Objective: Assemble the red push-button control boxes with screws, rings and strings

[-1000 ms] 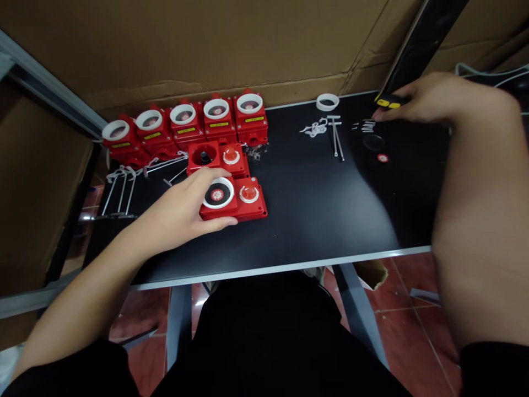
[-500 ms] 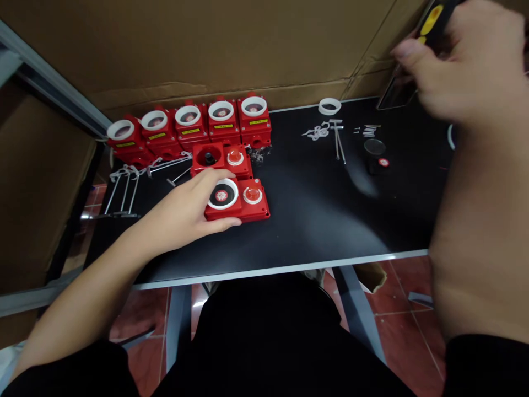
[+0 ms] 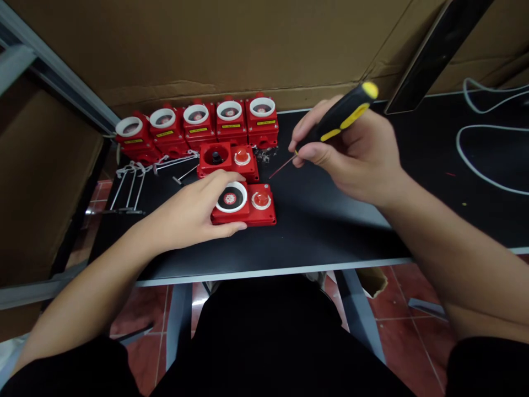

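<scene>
My left hand point(image 3: 190, 212) grips the left end of a red alarm cover point(image 3: 251, 208), thumb along the near edge and fingers over the far side. The cover lies flat, with a white ring point(image 3: 243, 205) around a black disc at left and a clear red lamp point(image 3: 261, 199) at right. In my right hand point(image 3: 359, 160) is a black-and-yellow screwdriver point(image 3: 336, 117), held like a pen. Its thin shaft slants down left, the tip in the air just beyond the cover's right end. Behind the cover sits a second red cover point(image 3: 228, 164) with an open round recess.
Several red alarm boxes point(image 3: 262, 129) with white rings stand along the cardboard wall. Metal T-shaped rods point(image 3: 130, 190) with white cords lie at left. Small debris point(image 3: 266, 155) is scattered behind the covers. A white cable point(image 3: 465, 157) loops at right. The black tabletop point(image 3: 314, 242) has a pale front edge.
My right hand has come down and left from the upper right, bringing the screwdriver close to the cover. My left hand keeps its hold. The view has shifted slightly.
</scene>
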A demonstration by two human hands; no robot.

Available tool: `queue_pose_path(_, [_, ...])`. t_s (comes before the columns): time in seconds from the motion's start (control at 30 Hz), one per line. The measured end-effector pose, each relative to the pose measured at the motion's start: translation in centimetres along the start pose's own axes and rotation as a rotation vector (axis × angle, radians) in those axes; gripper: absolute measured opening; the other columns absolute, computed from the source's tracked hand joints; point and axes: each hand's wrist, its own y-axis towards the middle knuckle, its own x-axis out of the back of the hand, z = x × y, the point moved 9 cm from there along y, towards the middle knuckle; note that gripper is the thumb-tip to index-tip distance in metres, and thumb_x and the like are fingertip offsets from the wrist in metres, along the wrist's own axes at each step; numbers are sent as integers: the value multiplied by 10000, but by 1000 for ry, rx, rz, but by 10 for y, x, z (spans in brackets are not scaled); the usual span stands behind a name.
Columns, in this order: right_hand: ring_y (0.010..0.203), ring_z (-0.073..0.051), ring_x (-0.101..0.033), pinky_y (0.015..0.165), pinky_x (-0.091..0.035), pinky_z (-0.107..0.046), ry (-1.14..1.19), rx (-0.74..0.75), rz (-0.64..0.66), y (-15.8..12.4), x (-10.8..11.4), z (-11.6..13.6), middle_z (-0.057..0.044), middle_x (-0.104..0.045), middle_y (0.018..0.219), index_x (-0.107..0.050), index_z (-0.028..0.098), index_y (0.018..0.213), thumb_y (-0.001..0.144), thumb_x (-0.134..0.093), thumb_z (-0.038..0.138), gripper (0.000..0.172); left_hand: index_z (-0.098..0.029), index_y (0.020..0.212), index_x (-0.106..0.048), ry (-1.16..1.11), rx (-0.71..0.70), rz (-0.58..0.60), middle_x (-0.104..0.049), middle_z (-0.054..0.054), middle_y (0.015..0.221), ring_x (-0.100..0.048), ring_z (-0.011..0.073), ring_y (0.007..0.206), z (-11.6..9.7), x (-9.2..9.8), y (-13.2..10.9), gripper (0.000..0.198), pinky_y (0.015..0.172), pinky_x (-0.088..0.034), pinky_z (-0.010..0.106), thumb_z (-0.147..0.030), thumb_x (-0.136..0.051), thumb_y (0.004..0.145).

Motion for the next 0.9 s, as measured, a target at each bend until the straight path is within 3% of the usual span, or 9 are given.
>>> queue_pose_path(0.1, [758,-171,-749,761,-722,-363,35,-17,-11,-2,0,4,-18,-784,992,-801,285,1051,1009,-1014,673,446,-204,1616,-645,-12,-47,7,-780,164,1601,-808,395,1423,-7,-2,-1,694,1249,-663,524,-491,-855,1020])
queue_pose_path(0.3, [710,-159,-735,700,-701,-348,97,-66,40,-1,-5,-1,-12,-783,958,-779,258,1015,917,-1110,616,496,-197,1603,-624,-45,-111,-19,-769,179,1568,-806,389,1419,-12,-14,-1,646,1246,-673,531,-485,-863,1077])
queue_pose_path(0.57, [717,-159,-727,677,-657,-348,75,-23,38,-3,-7,11,3,-786,988,-806,283,1012,925,-1116,556,422,-177,1605,-629,-32,-138,-21,-770,204,1548,-795,416,1442,-18,-19,-2,632,1266,-666,572,-479,-883,1112])
queue_pose_path(0.9, [792,-218,-707,726,-642,-431,-39,-29,111,-6,-9,14,-40,-807,1049,-871,325,1021,935,-1083,639,389,-219,1584,-647,-73,-67,-25,-788,172,1553,-815,395,1424,-20,-19,-1,649,1280,-666,548,-541,-864,1064])
